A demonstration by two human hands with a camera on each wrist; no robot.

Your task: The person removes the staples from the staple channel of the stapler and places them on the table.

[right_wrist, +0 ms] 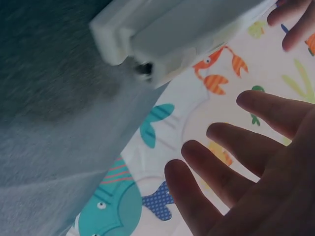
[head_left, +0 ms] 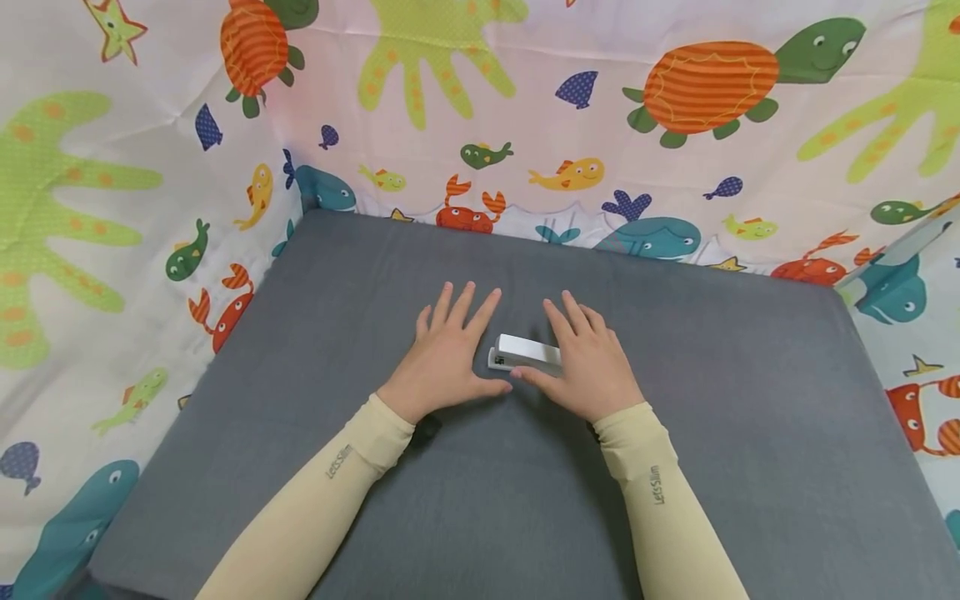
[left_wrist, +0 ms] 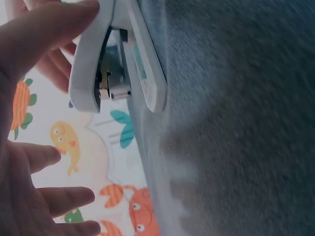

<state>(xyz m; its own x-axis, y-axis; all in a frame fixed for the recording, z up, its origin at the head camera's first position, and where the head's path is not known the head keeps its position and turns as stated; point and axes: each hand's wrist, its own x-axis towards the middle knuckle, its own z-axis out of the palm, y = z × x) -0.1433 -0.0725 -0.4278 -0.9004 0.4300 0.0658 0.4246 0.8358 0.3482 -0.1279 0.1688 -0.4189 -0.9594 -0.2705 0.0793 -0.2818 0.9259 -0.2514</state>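
A white stapler lies on the grey table between the two hands, its open front end toward the left. My left hand is spread just left of that end, the thumb reaching across in front of it. In the left wrist view the jaw of the stapler gapes, with metal parts inside. My right hand hovers at the other end, fingers extended, covering that end in the head view. The right wrist view shows the rear of the stapler with the fingers spread apart from it.
A grey cloth-covered table extends around the hands. Behind it and along the sides hangs a white curtain printed with turtles, crabs, fish and whales.
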